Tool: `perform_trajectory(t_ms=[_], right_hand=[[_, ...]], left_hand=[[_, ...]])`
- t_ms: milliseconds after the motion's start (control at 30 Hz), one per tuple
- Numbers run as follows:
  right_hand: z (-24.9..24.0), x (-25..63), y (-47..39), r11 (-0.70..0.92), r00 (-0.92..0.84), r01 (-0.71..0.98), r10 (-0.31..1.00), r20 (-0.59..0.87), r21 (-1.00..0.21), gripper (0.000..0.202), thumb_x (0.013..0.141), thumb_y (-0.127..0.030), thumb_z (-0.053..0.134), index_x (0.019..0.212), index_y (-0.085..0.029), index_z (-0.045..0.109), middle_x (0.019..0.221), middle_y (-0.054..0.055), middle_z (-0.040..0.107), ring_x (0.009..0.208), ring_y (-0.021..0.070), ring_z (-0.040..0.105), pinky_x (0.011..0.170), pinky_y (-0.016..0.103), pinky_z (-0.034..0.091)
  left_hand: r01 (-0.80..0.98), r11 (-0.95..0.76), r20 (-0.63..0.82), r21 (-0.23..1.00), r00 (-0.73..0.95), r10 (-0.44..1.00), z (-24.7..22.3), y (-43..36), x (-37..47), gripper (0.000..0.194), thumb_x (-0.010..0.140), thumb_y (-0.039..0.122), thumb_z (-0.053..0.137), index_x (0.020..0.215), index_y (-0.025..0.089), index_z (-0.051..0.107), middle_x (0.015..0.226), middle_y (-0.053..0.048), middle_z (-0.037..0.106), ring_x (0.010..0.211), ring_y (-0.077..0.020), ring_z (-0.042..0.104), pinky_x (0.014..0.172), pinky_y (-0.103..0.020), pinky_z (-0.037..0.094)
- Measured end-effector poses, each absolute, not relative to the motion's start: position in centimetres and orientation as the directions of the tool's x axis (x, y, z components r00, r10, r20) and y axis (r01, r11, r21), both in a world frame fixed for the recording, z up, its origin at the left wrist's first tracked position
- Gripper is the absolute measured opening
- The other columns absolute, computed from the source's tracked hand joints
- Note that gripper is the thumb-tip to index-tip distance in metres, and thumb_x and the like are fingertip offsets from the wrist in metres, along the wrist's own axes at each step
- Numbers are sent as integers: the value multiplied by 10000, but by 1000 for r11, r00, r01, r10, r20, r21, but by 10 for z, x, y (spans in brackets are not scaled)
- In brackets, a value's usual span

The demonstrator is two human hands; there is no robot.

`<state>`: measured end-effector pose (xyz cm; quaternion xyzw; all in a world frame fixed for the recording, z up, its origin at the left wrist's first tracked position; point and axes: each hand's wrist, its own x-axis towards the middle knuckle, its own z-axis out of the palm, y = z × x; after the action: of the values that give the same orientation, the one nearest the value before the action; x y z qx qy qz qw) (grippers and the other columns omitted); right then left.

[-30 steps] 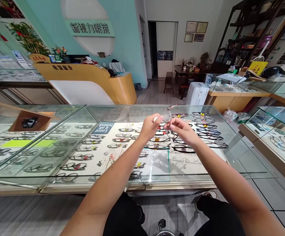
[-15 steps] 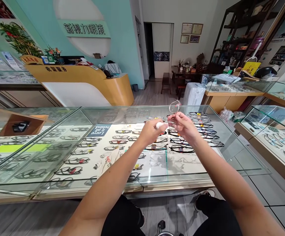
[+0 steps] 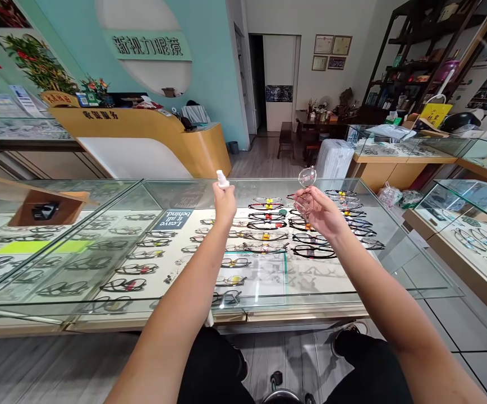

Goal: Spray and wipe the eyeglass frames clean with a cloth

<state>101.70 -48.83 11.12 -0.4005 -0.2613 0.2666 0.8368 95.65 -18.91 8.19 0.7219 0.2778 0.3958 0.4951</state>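
Over a glass bench (image 3: 306,314), a person's left hand (image 3: 225,205) has its fingers wrapped around a white bottle (image 3: 221,179), tip upward; rows of frames (image 3: 267,224) lie beneath; farther right, the right hand (image 3: 322,214) pinches round glasses (image 3: 307,177) aloft, one lens above the other.

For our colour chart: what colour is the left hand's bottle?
The bottle is white, shown in the head view.

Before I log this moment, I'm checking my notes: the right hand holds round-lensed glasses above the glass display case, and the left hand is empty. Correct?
Not quite: the left hand holds a white bottle-like object, as the head view shows. The right hand does hold round-lensed glasses above the glass display case.
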Motion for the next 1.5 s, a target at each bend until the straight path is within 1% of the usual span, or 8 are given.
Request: perform_trajectory(t_ms=[167,367,700,1233,1300,1367,1433,1500], right_hand=[[111,1018,-488,555,718,-256,657,228,-792,324,812,-469,1003,962,-279,788,1108,-10,833,1069,160,776,974,277,640],[108,1025,-490,540,727,-255,654,208,-802,321,828,-493,977,974,-291,774,1151,2,837,1127,201,779,1029,332,642],[107,1028,-492,563,721,-282,658,215,-777,297,826,-475,989,974,-301,800,1148,-12,845,1110,194,784,1006,310,666],[112,1023,-491,598,719,-335,661,212,-728,296,794,-404,1025,944,-264,812,1088,-16,857,1029,155,789,918,244,663],[113,1022,-491,599,721,-338,660,209,-726,243,840,-376,990,945,-254,808,1085,-7,858,1029,157,792,921,249,662],[115,1021,-492,597,724,-347,661,199,-723,174,892,-344,945,941,-256,803,1085,-8,859,1025,156,795,927,256,662],[116,1022,-494,605,727,-352,657,198,-714,131,922,-318,915,947,-260,800,1081,-9,860,1017,153,799,932,260,662],[117,1022,-494,617,733,-350,649,205,-705,116,937,-310,901,952,-257,799,1078,-6,860,1009,151,802,932,260,661]], left_hand=[[139,-254,165,957,462,871,61,-168,961,145,1011,209,612,1136,230,542,1131,-71,618,1082,-248,619,999,-384,488],[222,-222,100,949,457,884,46,-158,963,173,1006,190,674,1163,202,603,1106,-61,637,1075,-246,641,978,-386,505],[277,-235,82,932,471,878,37,-157,967,333,1055,404,724,1283,172,654,1158,-75,680,1018,-230,653,935,-411,555],[357,-252,62,899,466,883,45,-170,961,358,989,173,704,1315,193,558,1232,-111,688,1099,-264,683,997,-420,542],[364,-265,100,893,413,905,53,-180,958,519,934,148,735,1392,178,493,1396,-199,631,1261,-327,661,1083,-476,521],[367,-300,186,880,314,931,63,-192,953,708,897,138,744,1506,156,384,1628,-294,429,1509,-383,508,1223,-535,429],[326,-446,393,833,219,893,76,-205,947,772,875,112,715,1541,145,324,1737,-313,251,1664,-369,311,1324,-534,310],[216,-704,690,676,150,708,96,-220,937,664,840,84,681,1440,149,405,1712,-309,305,1677,-354,297,1343,-526,284]])
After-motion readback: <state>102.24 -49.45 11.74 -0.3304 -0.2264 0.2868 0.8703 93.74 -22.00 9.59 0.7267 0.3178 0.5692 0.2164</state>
